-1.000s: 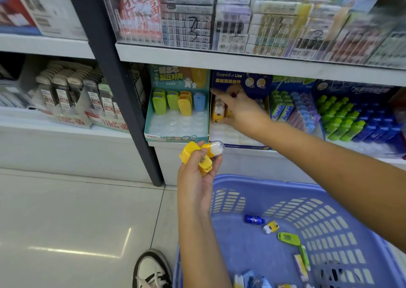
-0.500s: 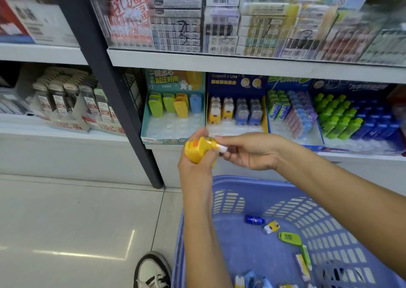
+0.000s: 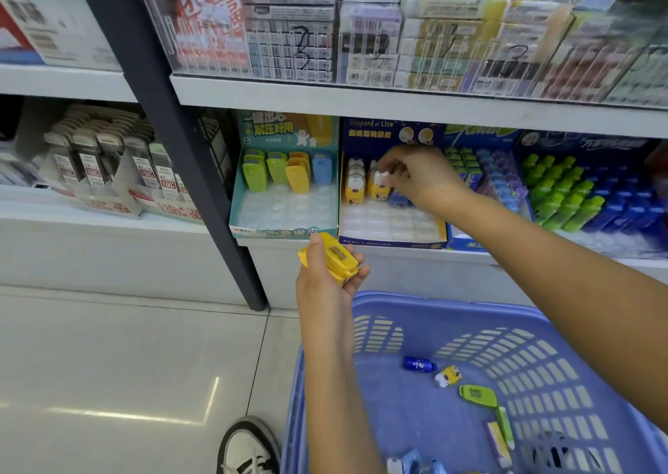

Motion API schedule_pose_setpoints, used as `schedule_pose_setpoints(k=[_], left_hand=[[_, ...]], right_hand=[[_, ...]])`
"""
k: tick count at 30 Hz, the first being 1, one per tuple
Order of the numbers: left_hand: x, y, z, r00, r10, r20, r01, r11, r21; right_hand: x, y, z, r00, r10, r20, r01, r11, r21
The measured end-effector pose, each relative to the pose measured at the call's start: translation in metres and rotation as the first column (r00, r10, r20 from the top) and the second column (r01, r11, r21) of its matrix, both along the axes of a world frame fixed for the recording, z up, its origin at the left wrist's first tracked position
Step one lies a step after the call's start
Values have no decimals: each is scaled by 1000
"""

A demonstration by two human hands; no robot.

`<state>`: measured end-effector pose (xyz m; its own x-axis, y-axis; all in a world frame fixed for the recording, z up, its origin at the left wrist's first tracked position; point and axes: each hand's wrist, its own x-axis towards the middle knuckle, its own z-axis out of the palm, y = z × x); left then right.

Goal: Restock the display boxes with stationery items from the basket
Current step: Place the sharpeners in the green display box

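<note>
My left hand (image 3: 327,282) holds two flat yellow stationery pieces (image 3: 334,258) just below the shelf edge, above the rim of the blue-purple basket (image 3: 444,305). My right hand (image 3: 415,177) reaches into the dark blue display box (image 3: 392,236) and pinches a small yellow-and-white figure item (image 3: 379,184) standing in its back row, beside another like it (image 3: 355,184). To the left, the teal display box (image 3: 285,220) holds green, yellow and blue pieces in its back row.
In the basket lie a small blue bottle (image 3: 419,364), a yellow figure (image 3: 448,376), a green flat piece (image 3: 477,396) and other items. Display boxes of green and blue items (image 3: 578,198) stand to the right. A dark shelf post (image 3: 173,141) and my shoe (image 3: 249,448) are at left.
My right hand took the small yellow-and-white item from my left hand and carried it up into the dark blue box's back row. My left hand dropped slightly, still holding the yellow pieces.
</note>
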<state>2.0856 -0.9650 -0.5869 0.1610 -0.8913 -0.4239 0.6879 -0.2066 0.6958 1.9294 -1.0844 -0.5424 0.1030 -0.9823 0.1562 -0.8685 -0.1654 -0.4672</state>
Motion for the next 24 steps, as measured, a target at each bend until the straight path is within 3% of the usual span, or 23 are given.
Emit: schedule_pose_setpoints(k=[6,10,14,19,21,24], left_hand=[[8,1,0,983,-47,-179,46,999,-12],[7,1,-3,985,-75,-157,71,997,-32],[8,2,-3,981,-105,-160,98,994,-54],[5,7,-6,993,-117,31,120,982,-148],[4,8,-8,985,-79,151,107,976,-188],[5,7,-10,935,8,355,76,972,-222]], right_hand=[[-1,-4,-4,998,-29,-63,26,998,-59],[-2,0,-9,999,35,-14,-35,999,-8],[1,-1,-7,997,24,-70,-26,999,-23],[10,4,10,970,57,-238,-54,998,18],[22,20,14,997,49,-67,-49,999,1],[49,51,22,949,100,300,-183,946,266]])
